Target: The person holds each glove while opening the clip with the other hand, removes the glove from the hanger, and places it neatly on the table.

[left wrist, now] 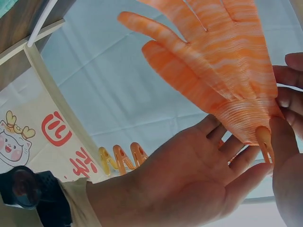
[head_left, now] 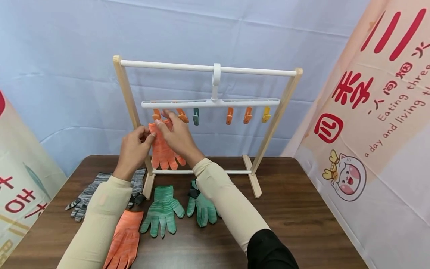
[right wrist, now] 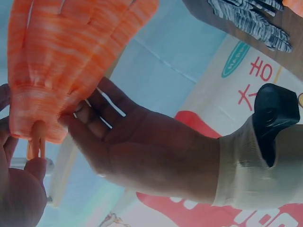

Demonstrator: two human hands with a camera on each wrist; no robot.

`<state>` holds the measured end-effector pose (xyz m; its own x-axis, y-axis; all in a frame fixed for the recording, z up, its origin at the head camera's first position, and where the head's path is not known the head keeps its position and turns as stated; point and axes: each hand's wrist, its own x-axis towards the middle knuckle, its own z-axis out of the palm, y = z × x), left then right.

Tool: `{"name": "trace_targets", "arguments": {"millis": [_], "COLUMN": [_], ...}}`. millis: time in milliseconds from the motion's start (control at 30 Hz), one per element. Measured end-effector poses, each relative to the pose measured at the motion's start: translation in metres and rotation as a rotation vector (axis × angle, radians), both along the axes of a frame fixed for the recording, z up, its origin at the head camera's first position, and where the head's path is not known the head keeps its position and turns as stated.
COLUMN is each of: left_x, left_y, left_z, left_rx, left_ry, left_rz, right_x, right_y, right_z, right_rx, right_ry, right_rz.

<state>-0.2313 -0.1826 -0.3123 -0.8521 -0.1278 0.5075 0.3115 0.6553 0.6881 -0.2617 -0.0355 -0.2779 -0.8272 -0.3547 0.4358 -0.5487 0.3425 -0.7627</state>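
Observation:
An orange knitted glove (head_left: 162,149) hangs fingers-down below the left end of a white hanger (head_left: 181,104). My left hand (head_left: 134,149) pinches its cuff at the left edge, thumb toward me. At the middle of the cuff, an orange clip (right wrist: 38,137) overlaps the knit. My right hand (head_left: 179,136) pinches this clip by its end, the thumb (right wrist: 32,175) against it and the other fingers reaching behind. Both wrist views show the glove upside down, with the clip's two legs over the cuff edge.
The hanger hooks on a wood-and-white rack (head_left: 290,89). Along it hang more clips, among them a green clip (head_left: 196,116) and a yellow clip (head_left: 266,114). Green gloves (head_left: 163,213), another orange glove (head_left: 125,239) and grey-black gloves (head_left: 90,192) lie on the brown table (head_left: 289,224).

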Motion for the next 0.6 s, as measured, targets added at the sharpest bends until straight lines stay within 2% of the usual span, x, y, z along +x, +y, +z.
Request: {"name": "trace_targets", "arguments": {"millis": [367, 600], "left_x": [0.008, 0.011], "left_y": [-0.001, -0.001], "left_z": [0.000, -0.001], "left_rx": [0.003, 0.028], "left_ry": [0.030, 0.024], "left_rz": [-0.031, -0.056], "right_x": [0.000, 0.000], "right_y": [-0.001, 0.000], "right_z": [0.008, 0.008], "right_rx": [-0.046, -0.065], "right_ry": [0.035, 0.047], "right_rz": [0.058, 0.034]}}
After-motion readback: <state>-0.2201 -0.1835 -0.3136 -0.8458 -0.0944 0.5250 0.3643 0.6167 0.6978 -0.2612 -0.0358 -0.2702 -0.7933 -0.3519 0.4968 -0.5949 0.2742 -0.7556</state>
